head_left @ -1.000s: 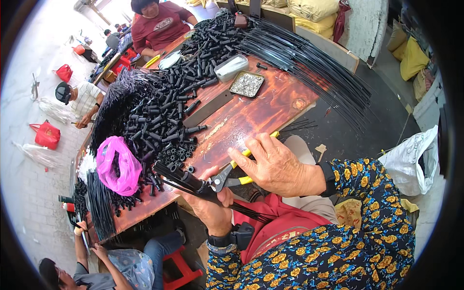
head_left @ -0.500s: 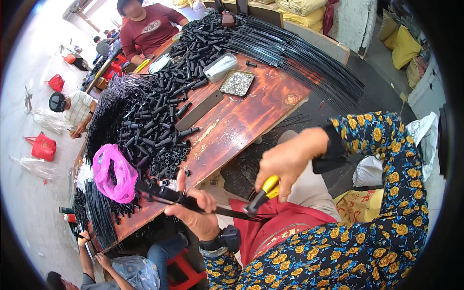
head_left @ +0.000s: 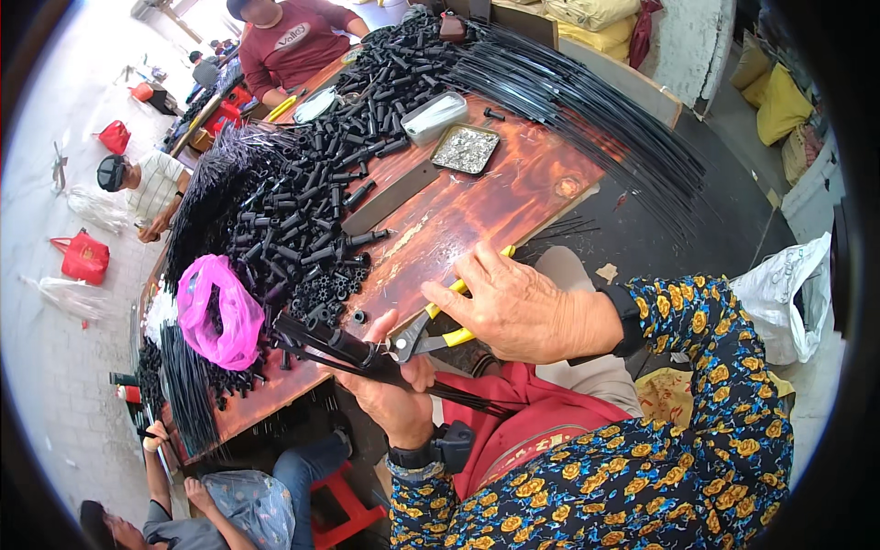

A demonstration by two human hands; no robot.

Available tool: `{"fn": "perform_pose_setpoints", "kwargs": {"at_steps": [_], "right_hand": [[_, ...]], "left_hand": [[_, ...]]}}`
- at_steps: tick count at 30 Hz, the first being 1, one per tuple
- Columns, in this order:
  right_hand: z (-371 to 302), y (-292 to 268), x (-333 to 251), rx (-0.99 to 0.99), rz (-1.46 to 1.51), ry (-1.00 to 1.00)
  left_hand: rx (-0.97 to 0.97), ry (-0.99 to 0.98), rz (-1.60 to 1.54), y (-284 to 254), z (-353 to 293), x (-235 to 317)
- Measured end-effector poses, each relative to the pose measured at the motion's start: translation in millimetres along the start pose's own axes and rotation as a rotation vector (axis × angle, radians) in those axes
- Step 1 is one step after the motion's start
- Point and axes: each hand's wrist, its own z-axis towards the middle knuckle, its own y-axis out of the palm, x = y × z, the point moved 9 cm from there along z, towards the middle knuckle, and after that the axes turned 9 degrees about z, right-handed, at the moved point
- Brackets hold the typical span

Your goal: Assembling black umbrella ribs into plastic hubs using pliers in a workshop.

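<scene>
Gripping a bundle of thin black rods with a black tubular sleeve at its end point(head_left: 344, 348), my left hand point(head_left: 394, 390) is curled shut around it just off the near edge of the worn reddish-brown wooden table point(head_left: 477, 206). The bundle's long axis runs from upper left, by the crumpled pink plastic bag point(head_left: 218, 312), down to the lower right across my red apron point(head_left: 522, 426). My right hand point(head_left: 527, 307) is closed over the yellow-handled metal pliers point(head_left: 431, 332), whose nose points left at the sleeve, just beside my left thumb. So the right hand is the nearer one to the sleeved end, meeting it almost crosswise. Left of the grip lies a heap of loose black plastic tubes point(head_left: 312, 202), crowding that side; bare board lies right and beyond, up to a small metal tray of pale bits point(head_left: 466, 148).
</scene>
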Motion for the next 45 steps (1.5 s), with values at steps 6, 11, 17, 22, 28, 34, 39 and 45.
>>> {"fn": "perform_pose_setpoints", "kwargs": {"at_steps": [6,11,17,22,28,34,39,45], "right_hand": [[-1,-4,-3,0.129,-0.188,-0.025],[-1,-11,-9,0.231,-0.278,-0.055],[-3,-7,-5,0.228,-0.309,-0.043],[2,-8,-6,0.217,-0.289,-0.065],[6,-12,11,-0.031,-0.101,-0.102],[-42,48,20,-1.296,1.306,0.503],[-81,64,-15,-1.553,1.806,0.472],[-41,22,15,-0.614,0.959,0.263]], "left_hand": [[-0.025,0.032,-0.018,4,3,0],[-0.007,0.026,-0.008,2,4,0],[-0.039,0.032,0.001,6,5,-1],[-0.031,0.030,-0.029,0,2,1],[0.036,0.014,0.028,4,-2,-6],[-0.053,0.248,0.008,25,-17,9],[-0.237,0.278,0.123,37,-31,14],[-0.163,0.200,0.048,30,-25,9]]}}
